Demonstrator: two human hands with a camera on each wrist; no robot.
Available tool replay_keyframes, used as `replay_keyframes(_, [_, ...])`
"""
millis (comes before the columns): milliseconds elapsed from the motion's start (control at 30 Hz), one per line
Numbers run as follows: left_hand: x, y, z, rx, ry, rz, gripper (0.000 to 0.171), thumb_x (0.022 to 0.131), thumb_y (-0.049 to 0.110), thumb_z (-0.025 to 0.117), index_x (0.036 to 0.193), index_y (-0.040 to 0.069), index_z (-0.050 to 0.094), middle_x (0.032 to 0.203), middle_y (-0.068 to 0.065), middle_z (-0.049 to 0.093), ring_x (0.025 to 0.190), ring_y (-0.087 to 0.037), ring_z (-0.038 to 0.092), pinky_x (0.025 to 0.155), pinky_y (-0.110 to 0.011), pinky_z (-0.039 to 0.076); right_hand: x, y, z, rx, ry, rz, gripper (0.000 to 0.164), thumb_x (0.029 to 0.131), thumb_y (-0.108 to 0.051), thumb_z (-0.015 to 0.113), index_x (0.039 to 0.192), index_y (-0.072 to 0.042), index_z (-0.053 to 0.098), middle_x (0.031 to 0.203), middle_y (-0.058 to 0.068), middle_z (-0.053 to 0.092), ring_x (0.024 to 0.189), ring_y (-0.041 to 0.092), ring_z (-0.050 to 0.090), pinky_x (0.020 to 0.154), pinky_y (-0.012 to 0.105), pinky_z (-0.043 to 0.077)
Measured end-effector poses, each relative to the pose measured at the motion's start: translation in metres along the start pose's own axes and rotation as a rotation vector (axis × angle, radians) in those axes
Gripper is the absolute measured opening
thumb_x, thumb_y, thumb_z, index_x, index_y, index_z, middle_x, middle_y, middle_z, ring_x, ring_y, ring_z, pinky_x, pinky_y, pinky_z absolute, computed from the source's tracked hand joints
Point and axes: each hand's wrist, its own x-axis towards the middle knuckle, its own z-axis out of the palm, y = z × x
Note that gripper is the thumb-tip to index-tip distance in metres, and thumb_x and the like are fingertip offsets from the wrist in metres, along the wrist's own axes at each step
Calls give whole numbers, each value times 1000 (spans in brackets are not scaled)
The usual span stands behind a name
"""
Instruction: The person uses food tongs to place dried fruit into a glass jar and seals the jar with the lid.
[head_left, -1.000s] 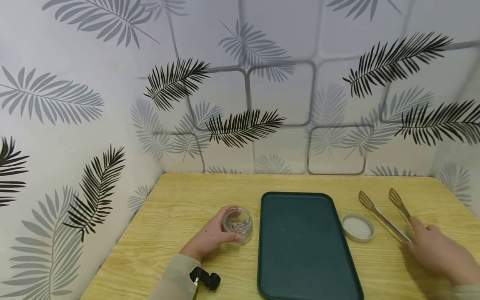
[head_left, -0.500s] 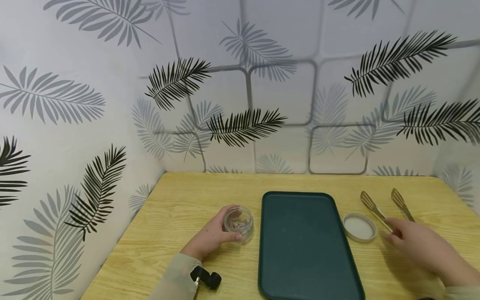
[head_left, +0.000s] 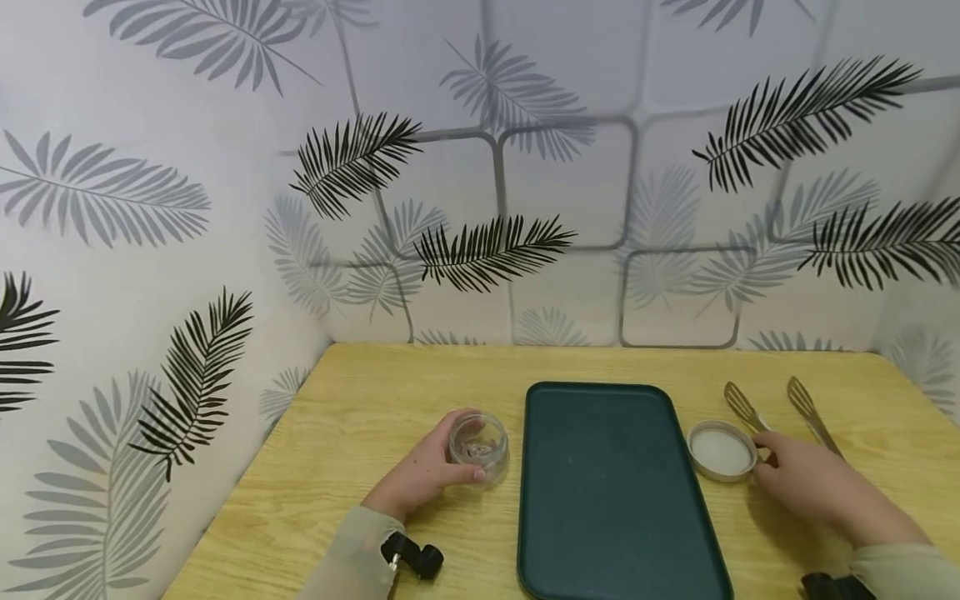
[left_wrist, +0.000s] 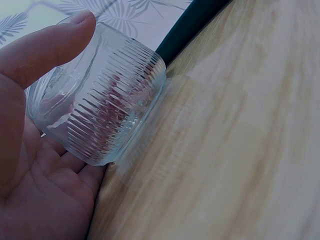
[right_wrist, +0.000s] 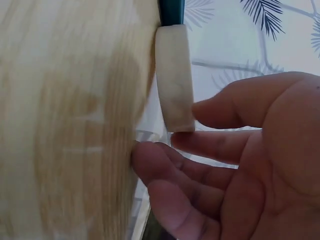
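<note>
My left hand [head_left: 427, 471] grips a clear glass jar [head_left: 491, 467], thumb on the near side and fingers round the back. Ribbed walls show in the left wrist view, where the jar [left_wrist: 112, 100] stands upright on the table. Small pieces lie inside it, too blurred to name. On the other side of the tray, my right hand [head_left: 813, 487] pinches the edge of a round, pale lid [head_left: 720, 452] between thumb and index finger. In the right wrist view the lid [right_wrist: 175, 75] is tilted, its near edge raised off the table. The other fingers of this hand are curled below.
A dark green tray [head_left: 615, 492] lies between the hands on the wooden table [head_left: 360, 392]. Metal tongs [head_left: 810, 408] with slotted ends lie behind the right hand, their handle part hidden. A leaf-patterned wall [head_left: 562, 192] rises at the table's back edge.
My right hand has let go of the tongs, moved left and taken the lid's edge, which now tilts up slightly. My left hand and the jar have stayed in place.
</note>
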Motion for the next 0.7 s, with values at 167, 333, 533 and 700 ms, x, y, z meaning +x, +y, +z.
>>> replay_keyframes(167, [0,3,0,-2,6,-2,81,88,19,82,154,20,35,153,-7,44,135,-26,46,110,-47,33,-3,-4,-4,83,44,4,57,104,-23,47,144,16,37,105,18,68,77,19,59,64,38,46])
replay_keyframes(333, [0,3,0,5,3,-5,81,88,20,81,155,21,34,154,-6,44,134,-26,47,109,-46,34,-5,-8,-2,252,55,-26,61,108,-25,46,149,14,25,89,8,65,70,23,59,59,37,48])
replay_keyframes(533, [0,2,1,8,4,-4,81,88,20,82,154,21,35,153,-6,44,134,-26,47,109,-46,34,-5,-8,2,267,169,-58,59,106,-25,54,148,10,32,98,12,65,73,21,63,58,37,50])
replay_keyframes(700, [-1,2,1,7,9,-7,82,88,20,82,154,20,35,153,-6,45,135,-25,46,110,-46,33,-3,-10,2,181,249,-101,60,104,-32,59,146,7,39,99,10,64,76,18,60,60,37,48])
